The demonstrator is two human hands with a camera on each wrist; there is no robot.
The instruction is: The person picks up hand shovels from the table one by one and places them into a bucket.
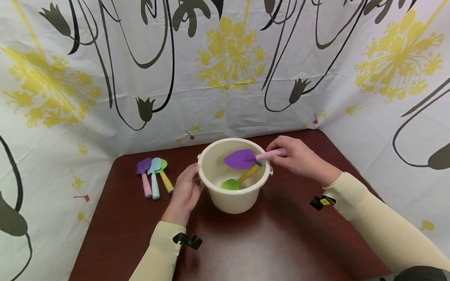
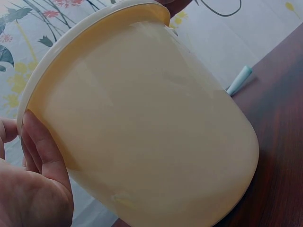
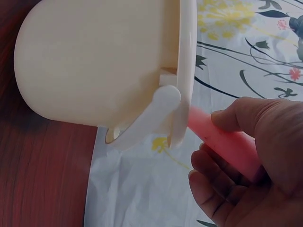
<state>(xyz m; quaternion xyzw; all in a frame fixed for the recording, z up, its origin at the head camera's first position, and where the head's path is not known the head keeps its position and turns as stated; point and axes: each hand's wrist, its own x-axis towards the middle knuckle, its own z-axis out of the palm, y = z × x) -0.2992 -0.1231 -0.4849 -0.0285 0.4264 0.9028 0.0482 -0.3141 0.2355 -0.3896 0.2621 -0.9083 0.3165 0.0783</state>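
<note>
No readable text, labels, brands, numbers or signs in any view

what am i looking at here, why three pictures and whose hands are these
These are a person's two bare hands, filmed by three cameras at once. The wide picture comes from a camera on the head; the two close-ups come from cameras on each wrist. On the dark brown table stands a cream bucket. The left hand touches its side. The right hand holds the pink handle of a purple toy shovel over the bucket's mouth. A green toy tool already lies inside. Three more toy tools lie to the left.
</note>
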